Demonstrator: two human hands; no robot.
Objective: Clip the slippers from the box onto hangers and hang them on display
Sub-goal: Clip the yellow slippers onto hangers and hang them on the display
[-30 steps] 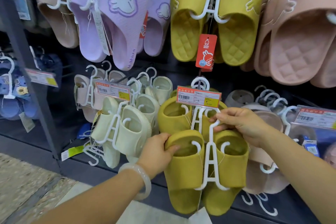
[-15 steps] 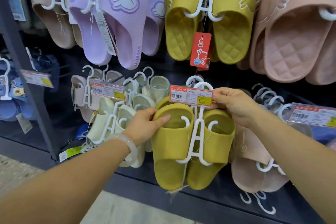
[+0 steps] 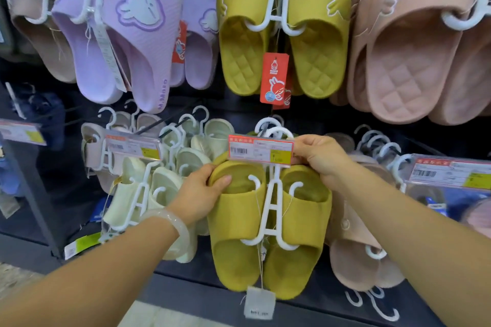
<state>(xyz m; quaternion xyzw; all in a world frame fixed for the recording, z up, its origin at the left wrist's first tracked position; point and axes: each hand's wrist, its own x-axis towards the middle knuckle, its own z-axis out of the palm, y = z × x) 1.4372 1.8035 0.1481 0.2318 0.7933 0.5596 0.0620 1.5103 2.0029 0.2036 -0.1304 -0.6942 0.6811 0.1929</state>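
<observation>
A pair of mustard-yellow slippers (image 3: 268,223) sits clipped on a white hanger (image 3: 272,210), low on the display wall, directly under a price label (image 3: 261,150). The left hand (image 3: 202,194) grips the left slipper's heel rim, thumb curled over the edge. The right hand (image 3: 322,160) grasps the right slipper's heel rim beside the label (fingertips hidden behind it). Pale green slippers (image 3: 148,194) hang just to the left, pink slippers (image 3: 356,247) to the right.
</observation>
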